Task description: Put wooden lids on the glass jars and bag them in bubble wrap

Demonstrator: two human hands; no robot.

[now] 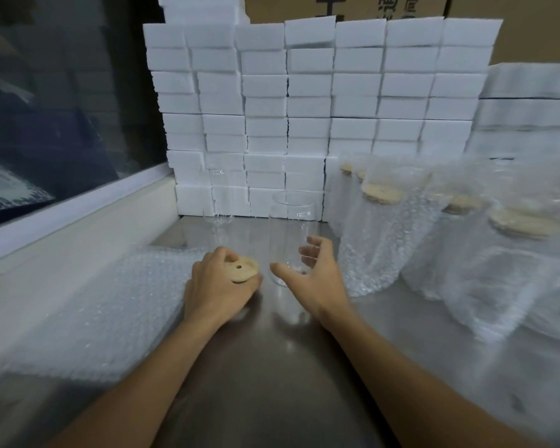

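Lidding step: left hand (219, 282) grips a wooden lid (242, 269); right hand (307, 270), fingers spread, nears the glass jar (291, 221) (unlidded); next, steady it.

Both forearms are bare up from the fingers, the left hand (219, 286) and right hand (311, 273) ungloved, without rings.

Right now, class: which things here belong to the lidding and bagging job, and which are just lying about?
Job: wooden lid in left hand; glass jar by right hand; second jar; bubble wrap; bagged jars.
Lying about: foam blocks; cardboard boxes.
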